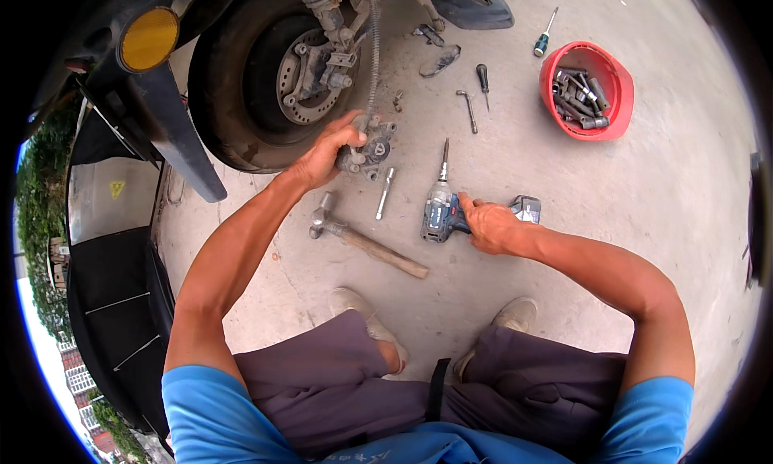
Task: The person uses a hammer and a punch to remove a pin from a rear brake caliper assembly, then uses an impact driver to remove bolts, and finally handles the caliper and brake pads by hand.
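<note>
My left hand (328, 152) grips a greasy metal brake caliper (375, 148) beside the wheel, its fingers wrapped over the near side. A spring-wrapped hose (374, 61) runs up from the caliper. My right hand (488, 224) is closed round the handle of a cordless impact driver (439, 210), which lies on the ground with its long bit pointing away from me. Between the two hands a short silver socket wrench (386, 193) rests on the concrete. Closer to me lies a ball-peen hammer (366, 243) with a wooden handle.
A wheel with a black tire (221, 102) and brake disc (287, 86) stands far left. Screwdrivers (482, 78) (543, 43), a T-shaped tool (468, 110) and a dark pad-like piece (440, 61) lie beyond. A red helmet (618, 102) holds several sockets. My shoes (515, 314) are near.
</note>
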Available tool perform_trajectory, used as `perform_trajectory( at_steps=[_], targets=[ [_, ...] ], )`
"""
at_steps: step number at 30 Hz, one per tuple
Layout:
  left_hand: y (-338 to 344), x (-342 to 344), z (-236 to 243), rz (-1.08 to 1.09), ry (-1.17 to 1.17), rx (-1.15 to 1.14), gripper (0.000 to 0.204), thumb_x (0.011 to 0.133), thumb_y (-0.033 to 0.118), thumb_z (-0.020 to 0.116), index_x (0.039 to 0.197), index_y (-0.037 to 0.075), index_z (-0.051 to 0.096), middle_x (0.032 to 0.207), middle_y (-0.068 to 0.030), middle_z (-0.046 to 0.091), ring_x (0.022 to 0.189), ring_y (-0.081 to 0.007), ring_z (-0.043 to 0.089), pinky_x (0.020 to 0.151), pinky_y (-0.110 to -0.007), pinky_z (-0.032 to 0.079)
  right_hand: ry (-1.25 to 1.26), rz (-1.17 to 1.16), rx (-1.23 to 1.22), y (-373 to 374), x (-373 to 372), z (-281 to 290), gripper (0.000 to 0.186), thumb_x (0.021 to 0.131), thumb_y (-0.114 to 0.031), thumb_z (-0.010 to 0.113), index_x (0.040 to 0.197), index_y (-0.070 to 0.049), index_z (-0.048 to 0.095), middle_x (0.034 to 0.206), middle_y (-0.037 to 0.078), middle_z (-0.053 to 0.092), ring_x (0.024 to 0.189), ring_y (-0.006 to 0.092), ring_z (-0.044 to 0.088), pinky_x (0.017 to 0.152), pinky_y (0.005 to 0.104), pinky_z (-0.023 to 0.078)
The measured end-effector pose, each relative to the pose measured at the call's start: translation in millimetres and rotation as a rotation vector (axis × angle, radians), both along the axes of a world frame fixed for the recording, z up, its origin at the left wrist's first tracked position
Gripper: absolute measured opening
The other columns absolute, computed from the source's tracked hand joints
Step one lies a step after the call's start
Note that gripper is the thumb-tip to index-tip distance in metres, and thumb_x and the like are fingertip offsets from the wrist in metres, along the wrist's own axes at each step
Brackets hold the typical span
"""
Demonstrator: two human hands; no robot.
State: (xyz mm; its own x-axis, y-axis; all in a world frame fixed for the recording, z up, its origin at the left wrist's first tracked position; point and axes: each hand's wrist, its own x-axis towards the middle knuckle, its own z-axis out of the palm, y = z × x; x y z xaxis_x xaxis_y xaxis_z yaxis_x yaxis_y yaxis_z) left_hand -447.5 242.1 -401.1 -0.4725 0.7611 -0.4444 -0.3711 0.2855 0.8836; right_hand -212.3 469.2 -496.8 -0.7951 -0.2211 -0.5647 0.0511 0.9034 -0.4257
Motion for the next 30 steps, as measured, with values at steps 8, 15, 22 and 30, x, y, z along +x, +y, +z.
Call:
perform_trajectory(
  at_steps=[8, 15, 22, 30],
  targets=[
    [-1, -19, -33, 0.012, 0.129, -0.116, 0.073, 0.08, 0.027, 0.062, 0.144, -0.003, 0.043, 0.113, -0.0097, 0.057, 0.1, -0.0163, 0.054, 0.087, -0.03, 0.044, -0.023, -0.008, 0.0, -4, -2, -1, 0.09, 0.086, -0.026, 0.069, 0.151, 0.006, 0.016, 0.115, 0.03, 0.062, 0.107, 0.044, 0.063, 0.094, 0.0466, 0.051],
    [10, -23, -45, -0.062, 0.502, -0.362, 0.08, 0.076, 0.035, 0.062, 0.144, -0.004, 0.042, 0.133, -0.0211, 0.053, 0.124, -0.0278, 0.049, 0.107, -0.035, 0.035, 0.167, -0.111, 0.032, 22, -41, -1, 0.046, 0.089, -0.026, 0.068, 0.121, 0.001, 0.05, 0.118, 0.021, 0.062, 0.105, 0.0385, 0.066, 0.09, 0.0466, 0.054],
    [26, -25, -57, 0.014, 0.445, -0.378, 0.071, 0.074, 0.027, 0.068, 0.136, -0.003, 0.047, 0.125, -0.0202, 0.059, 0.118, -0.0288, 0.055, 0.101, -0.036, 0.041, 0.202, -0.113, -0.038, 30, -103, -24, 0.041, 0.093, -0.033, 0.062, 0.113, 0.002, 0.06, 0.113, 0.025, 0.067, 0.106, 0.0395, 0.066, 0.09, 0.0463, 0.054],
    [53, -34, -84, 0.07, 0.572, -0.498, 0.075, 0.074, 0.028, 0.068, 0.139, -0.002, 0.044, 0.125, -0.0209, 0.059, 0.119, -0.03, 0.055, 0.102, -0.038, 0.042, -0.032, -0.563, -0.218, 25, -133, -58, 0.044, 0.092, -0.037, 0.062, 0.091, 0.007, 0.07, 0.098, 0.03, 0.069, 0.098, 0.0439, 0.067, 0.088, 0.0466, 0.053]
  ],
)
